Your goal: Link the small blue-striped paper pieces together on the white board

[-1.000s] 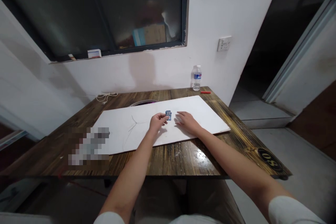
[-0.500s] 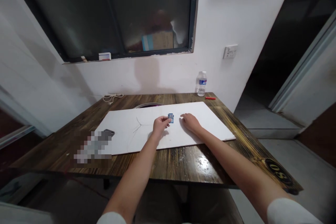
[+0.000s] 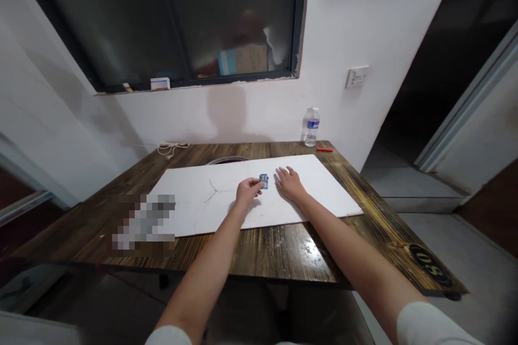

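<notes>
Between the thumb and fingers of my left hand [image 3: 247,192] is a small, flat blue piece with pale markings [image 3: 264,181]; it looks like a little circuit board, though its details are too small to read. My right hand [image 3: 290,182] rests just to the right of it, fingers spread over the white board [image 3: 315,191] and apart from the blue piece. Some thin dark wires [image 3: 215,191] lie on the white board left of my left hand.
The white board lies on a dark wooden table [image 3: 279,250]. A water bottle [image 3: 311,127] and a red pen-like stick [image 3: 324,150] are at the back right. A white cable [image 3: 172,149] lies back left. A blurred-out patch [image 3: 148,226] covers the board's left end.
My right hand has shifted slightly left towards the blue piece and its fingers have spread. My left hand keeps its hold in nearly the same place.
</notes>
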Available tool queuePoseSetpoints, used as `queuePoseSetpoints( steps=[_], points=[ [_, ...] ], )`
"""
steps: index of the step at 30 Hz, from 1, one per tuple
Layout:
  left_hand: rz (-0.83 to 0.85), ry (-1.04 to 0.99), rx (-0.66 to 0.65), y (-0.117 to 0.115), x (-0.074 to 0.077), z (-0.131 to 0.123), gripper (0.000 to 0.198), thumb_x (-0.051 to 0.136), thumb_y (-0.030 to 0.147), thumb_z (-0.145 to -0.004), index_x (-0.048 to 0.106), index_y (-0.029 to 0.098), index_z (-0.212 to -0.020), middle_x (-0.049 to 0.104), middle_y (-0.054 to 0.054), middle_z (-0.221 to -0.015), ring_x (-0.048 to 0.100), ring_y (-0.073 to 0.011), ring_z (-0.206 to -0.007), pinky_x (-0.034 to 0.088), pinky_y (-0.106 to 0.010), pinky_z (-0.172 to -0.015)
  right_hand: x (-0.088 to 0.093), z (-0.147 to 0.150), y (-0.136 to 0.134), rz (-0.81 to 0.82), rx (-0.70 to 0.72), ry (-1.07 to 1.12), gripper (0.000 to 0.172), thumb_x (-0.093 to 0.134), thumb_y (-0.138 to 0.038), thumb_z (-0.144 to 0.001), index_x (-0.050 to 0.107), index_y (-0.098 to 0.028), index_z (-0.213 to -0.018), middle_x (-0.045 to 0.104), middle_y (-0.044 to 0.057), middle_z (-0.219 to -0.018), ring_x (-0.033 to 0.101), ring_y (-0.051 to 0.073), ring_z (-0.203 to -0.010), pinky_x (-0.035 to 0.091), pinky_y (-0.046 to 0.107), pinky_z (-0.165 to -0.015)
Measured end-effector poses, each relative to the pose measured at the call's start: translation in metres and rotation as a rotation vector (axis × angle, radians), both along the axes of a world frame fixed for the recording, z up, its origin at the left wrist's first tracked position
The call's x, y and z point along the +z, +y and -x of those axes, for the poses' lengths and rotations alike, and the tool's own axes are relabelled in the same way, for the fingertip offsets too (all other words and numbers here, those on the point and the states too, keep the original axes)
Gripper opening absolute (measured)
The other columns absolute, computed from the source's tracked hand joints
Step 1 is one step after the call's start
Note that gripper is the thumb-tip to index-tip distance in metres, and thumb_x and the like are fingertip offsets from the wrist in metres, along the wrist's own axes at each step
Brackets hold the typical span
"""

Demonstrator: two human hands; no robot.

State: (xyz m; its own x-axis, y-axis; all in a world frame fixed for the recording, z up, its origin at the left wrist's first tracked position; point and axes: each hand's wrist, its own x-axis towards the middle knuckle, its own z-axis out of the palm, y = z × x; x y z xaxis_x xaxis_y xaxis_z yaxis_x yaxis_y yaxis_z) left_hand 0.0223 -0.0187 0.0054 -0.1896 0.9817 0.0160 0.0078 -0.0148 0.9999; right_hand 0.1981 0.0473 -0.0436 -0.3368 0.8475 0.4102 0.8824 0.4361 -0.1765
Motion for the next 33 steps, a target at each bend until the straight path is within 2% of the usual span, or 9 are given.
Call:
queuePoseSetpoints(
  steps=[2,4,7,10,15,25,33],
  points=[
    [0.006,-0.004,0.010,0.001,-0.001,0.000,0.035,0.081,0.038,-0.049,0.063,0.017,-0.070,0.063,0.001,-0.060,0.056,-0.0119,-0.050,0.037,-0.023,-0.049,0.001,0.000,0.001,0.046,0.021,-0.010,0.049,0.043,-0.029,-0.093,0.044,-0.010,-0.139,0.051,0.016,-0.138,0.036,0.033,-0.129,0.029,0.044,-0.103],
    [0.006,-0.004,0.020,0.002,-0.002,0.002,0.034,0.081,0.038,-0.049,0.064,0.017,-0.071,0.062,0.000,-0.060,0.056,-0.0119,-0.051,0.037,-0.023,-0.049,0.005,-0.001,0.000,0.080,0.036,-0.019,0.045,0.044,-0.028,-0.093,0.049,-0.011,-0.134,0.058,0.016,-0.129,0.046,0.030,-0.122,0.033,0.041,-0.099],
    [-0.009,0.009,0.012,0.004,-0.005,0.004,0.033,0.080,0.038,-0.051,0.065,0.017,-0.071,0.063,0.000,-0.061,0.056,-0.0112,-0.051,0.038,-0.022,-0.049,0.015,-0.003,-0.004,0.081,0.067,-0.052,0.032,0.044,-0.024,-0.093,0.063,-0.013,-0.116,0.067,0.014,-0.111,0.056,0.026,-0.106,0.037,0.034,-0.091],
    [-0.016,0.023,0.012,0.005,-0.006,0.005,0.033,0.079,0.039,-0.052,0.065,0.017,-0.072,0.063,0.000,-0.061,0.056,-0.0107,-0.051,0.038,-0.022,-0.049,0.021,-0.004,-0.007,0.068,0.087,-0.113,0.027,0.044,-0.017,-0.092,0.068,-0.012,-0.103,0.069,0.014,-0.100,0.059,0.024,-0.098,0.038,0.031,-0.085],
    [-0.019,0.023,0.023,0.007,-0.006,0.007,0.035,0.080,0.040,-0.051,0.065,0.016,-0.072,0.063,-0.001,-0.061,0.056,-0.0109,-0.051,0.038,-0.022,-0.050,0.022,-0.002,-0.006,0.055,0.097,-0.234,0.022,0.048,-0.010,-0.087,0.068,-0.007,-0.095,0.069,0.017,-0.093,0.062,0.025,-0.090,0.039,0.031,-0.077],
    [-0.011,0.023,0.027,0.005,-0.004,0.006,0.034,0.079,0.038,-0.051,0.065,0.016,-0.073,0.062,0.000,-0.061,0.055,-0.0102,-0.050,0.037,-0.022,-0.049,0.020,0.000,-0.006,0.021,0.123,-0.230,0.021,0.048,-0.009,-0.086,0.067,-0.008,-0.096,0.069,0.016,-0.089,0.063,0.025,-0.087,0.039,0.032,-0.076],
    [-0.018,0.036,0.025,0.005,-0.005,0.007,0.034,0.079,0.039,-0.052,0.065,0.016,-0.073,0.063,0.000,-0.062,0.056,-0.0105,-0.051,0.038,-0.022,-0.050,0.027,-0.001,-0.010,0.048,0.100,-0.165,0.029,0.045,-0.018,-0.091,0.064,-0.011,-0.111,0.070,0.014,-0.095,0.063,0.024,-0.088,0.039,0.031,-0.077]
  ],
)
